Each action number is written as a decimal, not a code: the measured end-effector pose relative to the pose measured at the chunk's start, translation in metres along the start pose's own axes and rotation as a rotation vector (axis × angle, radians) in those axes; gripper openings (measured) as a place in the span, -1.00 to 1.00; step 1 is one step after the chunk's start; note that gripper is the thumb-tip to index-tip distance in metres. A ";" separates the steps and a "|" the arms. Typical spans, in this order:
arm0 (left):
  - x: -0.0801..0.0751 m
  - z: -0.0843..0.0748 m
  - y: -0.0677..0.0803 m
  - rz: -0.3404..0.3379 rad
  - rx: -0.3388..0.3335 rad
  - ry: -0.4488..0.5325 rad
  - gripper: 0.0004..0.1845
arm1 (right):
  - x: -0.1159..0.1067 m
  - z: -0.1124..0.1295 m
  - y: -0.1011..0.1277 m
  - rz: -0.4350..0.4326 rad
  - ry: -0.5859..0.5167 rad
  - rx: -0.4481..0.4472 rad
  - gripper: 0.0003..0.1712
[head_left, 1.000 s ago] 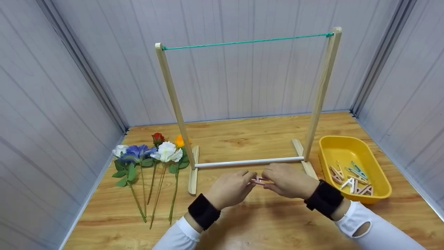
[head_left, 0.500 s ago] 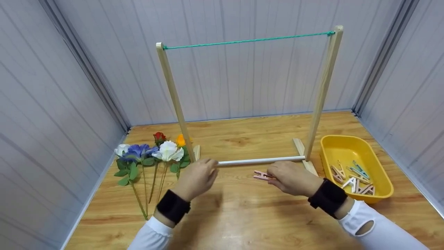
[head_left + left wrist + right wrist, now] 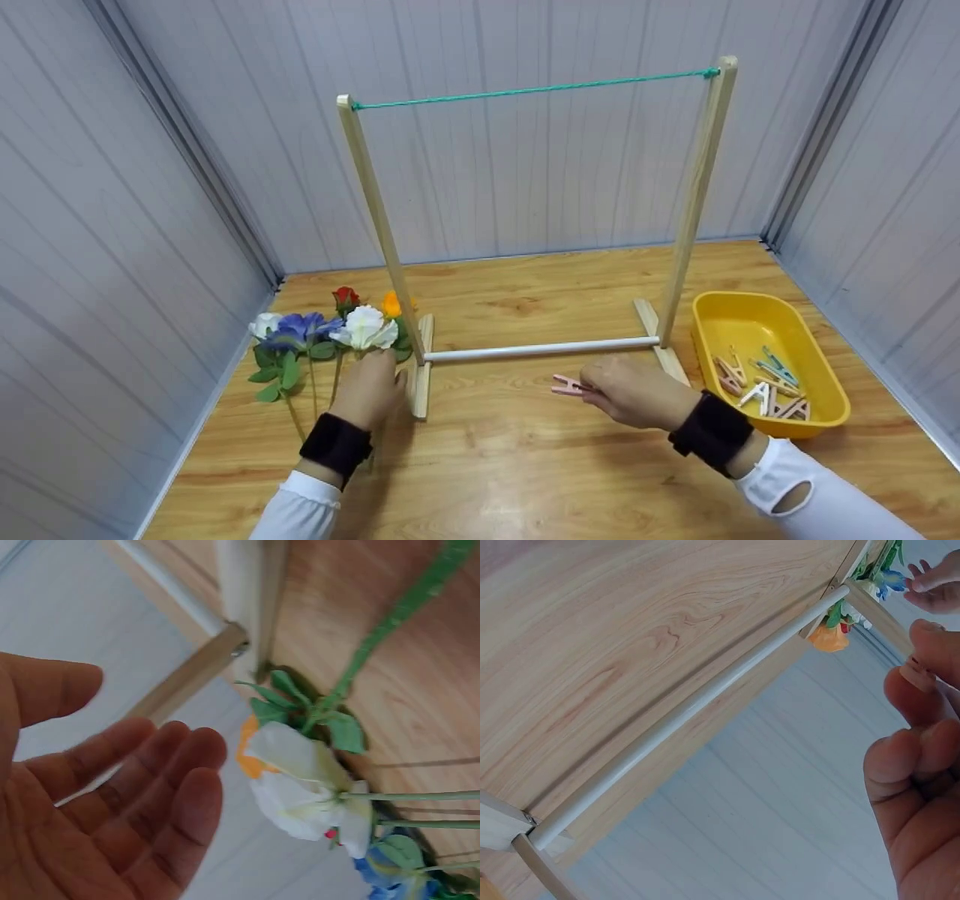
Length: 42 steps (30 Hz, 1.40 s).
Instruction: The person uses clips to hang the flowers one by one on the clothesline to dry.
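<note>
Left hand (image 3: 369,388) is hovering open-palmed over the white flower (image 3: 365,327) at 9 o'clock of the rack (image 3: 417,367); best pinched at the stem. Right hand (image 3: 628,388) is pinching a pink clothespin (image 3: 566,385), apparently pointing toward 9 o'clock, long axis left-right.

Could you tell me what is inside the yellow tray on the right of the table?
The yellow tray holds a loose heap of clothes pegs, beige, white and teal, at its near end. The far end shows bare bottom. The exact count cannot be told, since they overlap.
</note>
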State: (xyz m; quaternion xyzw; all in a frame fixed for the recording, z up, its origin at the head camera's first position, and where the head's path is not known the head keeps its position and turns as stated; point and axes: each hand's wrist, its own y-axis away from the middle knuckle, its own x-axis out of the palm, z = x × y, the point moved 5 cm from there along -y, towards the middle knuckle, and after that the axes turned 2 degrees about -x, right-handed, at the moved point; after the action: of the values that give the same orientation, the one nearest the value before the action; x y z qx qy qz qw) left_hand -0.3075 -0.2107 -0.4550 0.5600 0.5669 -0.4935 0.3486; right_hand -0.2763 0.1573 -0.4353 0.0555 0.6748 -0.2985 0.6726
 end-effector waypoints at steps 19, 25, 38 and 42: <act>0.035 0.024 0.001 0.268 -0.159 0.002 -0.79 | 0.006 0.000 0.003 0.067 -0.087 0.066 -0.81; 0.063 0.051 -0.016 0.304 -0.141 0.065 -0.85 | 0.007 -0.002 0.005 0.065 -0.073 0.060 -0.81; 0.096 0.087 -0.038 0.347 -0.219 0.201 -0.93 | 0.007 -0.005 0.006 0.076 -0.114 0.090 -0.83; 0.086 0.078 -0.031 0.312 -0.173 0.271 -0.71 | 0.007 -0.005 0.007 0.085 -0.109 0.097 -0.84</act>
State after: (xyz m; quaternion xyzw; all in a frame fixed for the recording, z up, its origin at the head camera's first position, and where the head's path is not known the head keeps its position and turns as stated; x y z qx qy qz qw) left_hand -0.3610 -0.2562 -0.5524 0.6700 0.5553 -0.3037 0.3880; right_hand -0.2781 0.1629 -0.4450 0.1003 0.6192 -0.3043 0.7169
